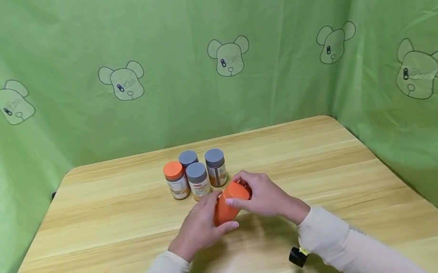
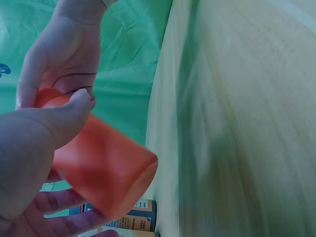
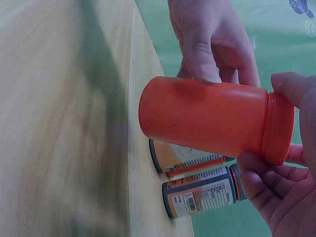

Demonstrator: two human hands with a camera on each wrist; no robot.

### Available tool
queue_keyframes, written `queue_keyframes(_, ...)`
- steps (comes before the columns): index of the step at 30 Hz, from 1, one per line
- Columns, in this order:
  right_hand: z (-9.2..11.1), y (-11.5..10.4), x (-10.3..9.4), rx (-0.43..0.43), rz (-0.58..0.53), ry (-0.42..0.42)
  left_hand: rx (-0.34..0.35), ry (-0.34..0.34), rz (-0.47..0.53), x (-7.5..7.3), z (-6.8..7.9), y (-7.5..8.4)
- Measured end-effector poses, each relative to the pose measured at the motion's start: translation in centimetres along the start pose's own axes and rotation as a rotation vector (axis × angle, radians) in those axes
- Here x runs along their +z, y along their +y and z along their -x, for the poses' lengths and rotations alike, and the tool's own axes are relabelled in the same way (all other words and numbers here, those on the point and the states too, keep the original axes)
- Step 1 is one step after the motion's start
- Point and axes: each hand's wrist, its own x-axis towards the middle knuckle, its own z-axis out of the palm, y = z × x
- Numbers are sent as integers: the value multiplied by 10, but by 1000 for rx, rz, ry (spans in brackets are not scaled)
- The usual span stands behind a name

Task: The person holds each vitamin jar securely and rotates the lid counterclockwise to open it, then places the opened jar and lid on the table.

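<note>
An orange jar (image 1: 224,210) with an orange screw lid (image 1: 239,191) is held tilted above the table between both hands. My left hand (image 1: 201,224) grips its body, thumb on the near side and fingers behind. The right hand (image 1: 265,195) pinches the lid with the thumb in front and fingers round the far side. In the right wrist view, the lid (image 3: 280,128) sits on the jar body (image 3: 202,116). From the left wrist camera, the jar's base (image 2: 136,190) points away from the lid.
Just beyond the hands stand several jars: one with an orange lid (image 1: 176,182), a grey-lidded one in front (image 1: 198,181), another grey-lidded jar (image 1: 216,168) to its right and a grey lid (image 1: 188,157) behind. They stand on the wooden table (image 1: 107,223). A green curtain (image 1: 184,113) surrounds it.
</note>
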Motion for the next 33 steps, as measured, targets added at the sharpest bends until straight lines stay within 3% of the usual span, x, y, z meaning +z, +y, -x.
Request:
queue_keyframes(13, 4, -6, 5, -12, -69, 12, 67, 102, -95, 5, 0, 6)
queue_keyframes(22, 6, -7, 6, -12, -95, -14, 125, 215, -164, 7, -1, 4)
queue_keyframes(25, 6, -6, 6, -33, -59, -13, 132, 223, -188, 6, -1, 5)
queue_keyframes(29, 6, -5, 5, -66, 36, -4, 137, 198, -198, 4, -1, 6)
queue_keyframes(33, 6, -5, 5, -75, 59, -2, 155, 165, -178, 3, -1, 6)
